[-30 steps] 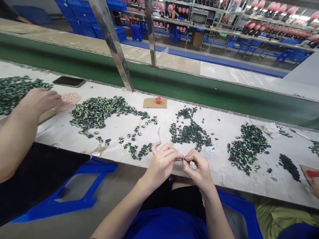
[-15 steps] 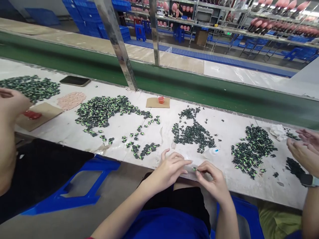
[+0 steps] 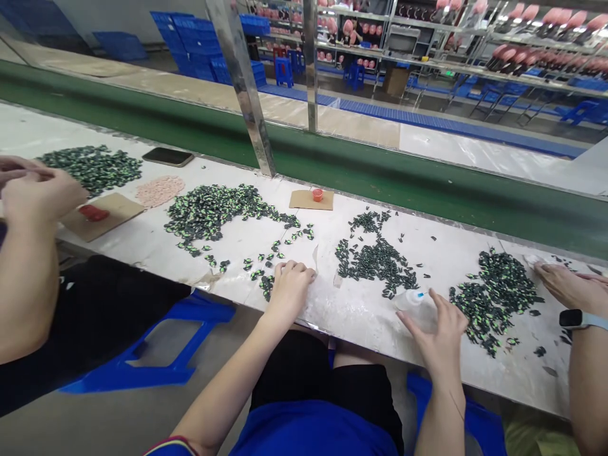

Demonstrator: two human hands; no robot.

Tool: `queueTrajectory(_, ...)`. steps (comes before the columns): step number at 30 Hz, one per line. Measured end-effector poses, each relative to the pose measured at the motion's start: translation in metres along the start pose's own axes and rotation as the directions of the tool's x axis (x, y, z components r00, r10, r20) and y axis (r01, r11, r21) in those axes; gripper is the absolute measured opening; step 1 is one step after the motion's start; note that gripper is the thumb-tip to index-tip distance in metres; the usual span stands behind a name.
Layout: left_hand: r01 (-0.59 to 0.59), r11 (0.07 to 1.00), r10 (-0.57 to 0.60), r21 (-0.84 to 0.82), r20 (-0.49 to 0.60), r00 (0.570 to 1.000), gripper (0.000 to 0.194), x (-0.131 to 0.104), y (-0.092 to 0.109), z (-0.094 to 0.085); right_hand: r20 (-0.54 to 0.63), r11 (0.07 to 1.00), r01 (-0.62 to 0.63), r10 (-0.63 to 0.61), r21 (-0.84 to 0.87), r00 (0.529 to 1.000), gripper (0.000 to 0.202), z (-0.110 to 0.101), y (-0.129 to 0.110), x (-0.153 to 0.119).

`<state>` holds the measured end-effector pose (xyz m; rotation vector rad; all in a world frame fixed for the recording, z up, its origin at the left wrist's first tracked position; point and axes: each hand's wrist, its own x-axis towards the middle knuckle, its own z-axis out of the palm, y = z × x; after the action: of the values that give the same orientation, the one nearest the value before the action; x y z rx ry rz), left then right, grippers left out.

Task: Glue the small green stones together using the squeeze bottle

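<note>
Shows a pale worktable (image 3: 351, 323) viewed from above. Places the left hand (image 3: 289, 288) over the edge of a scatter of black-and-green pieces (image 3: 266, 288), back upward, fingers bent toward the tabletop; cannot tell whether closed on a piece. Sets the right hand (image 3: 444, 323) about a clear bottle (image 3: 411, 303) with a blue tip, thumb to its left, forefinger to its right, well spread; cannot tell whether gripping. Locates the bottle just beside a pile of small dark pieces (image 3: 377, 258), on its near side. Includes a large heap (image 3: 204, 209) of black-and-green pieces farther left and another heap (image 3: 506, 282) to the right. Presents, toward the far edge, a red cup (image 3: 317, 196) on cardboard (image 3: 299, 200). Adds, at far left, a co-worker's hand (image 3: 45, 193) near pink pieces (image 3: 160, 190) and, at far right, a co-worker's hand (image 3: 572, 288) below a watch (image 3: 572, 318) on the wrist.
</note>
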<state>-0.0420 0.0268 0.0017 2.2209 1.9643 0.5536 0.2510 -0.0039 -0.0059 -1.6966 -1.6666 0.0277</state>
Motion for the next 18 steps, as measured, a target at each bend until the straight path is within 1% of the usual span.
queueTrajectory(2,-0.012,1.0,0.013,-0.028,0.01,1.0,0.03,0.002,0.002,-0.001,0.075,1.0,0.003,-0.006,0.03,0.997,0.071,0.013,0.0,0.001)
queueTrajectory(3,-0.024,0.997,0.025,-0.067,0.015,1.0,0.034,0.002,0.003,-0.002,0.091,0.999,-0.001,-0.003,0.047,0.996,0.064,0.018,0.0,0.003)
queueTrajectory(5,-0.055,0.979,0.063,-0.195,0.035,0.997,0.036,0.001,0.008,-0.003,0.088,0.995,-0.011,0.003,0.094,0.996,0.049,0.024,0.0,0.006)
queueTrajectory(6,-0.074,0.958,0.09,-0.277,0.046,0.995,0.033,0.001,0.012,-0.002,0.085,0.992,-0.018,0.007,0.126,0.996,0.044,0.025,-0.001,0.007)
queueTrajectory(9,-0.105,0.851,0.153,-0.515,0.053,0.987,0.02,-0.003,0.028,0.005,0.111,0.959,-0.083,0.054,0.27,0.992,0.036,0.022,-0.006,0.008)
queueTrajectory(12,-0.073,0.745,0.149,-0.664,0.058,0.987,0.011,-0.007,0.046,0.017,0.234,0.892,-0.194,0.103,0.408,0.967,0.034,0.013,-0.015,0.004)
queueTrajectory(14,-0.046,0.721,0.126,-0.692,0.065,0.99,0.009,-0.01,0.054,0.026,0.287,0.864,-0.219,0.092,0.453,0.954,0.037,0.008,-0.021,0.002)
queueTrajectory(16,-0.034,0.744,0.087,-0.667,0.045,0.995,0.007,-0.013,0.056,0.034,0.284,0.849,-0.211,0.075,0.485,0.956,0.04,0.003,-0.027,0.001)
queueTrajectory(18,-0.035,0.773,0.046,-0.633,0.001,0.999,0.007,-0.016,0.054,0.04,0.295,0.83,-0.207,0.054,0.518,0.954,0.043,0.001,-0.031,0.001)
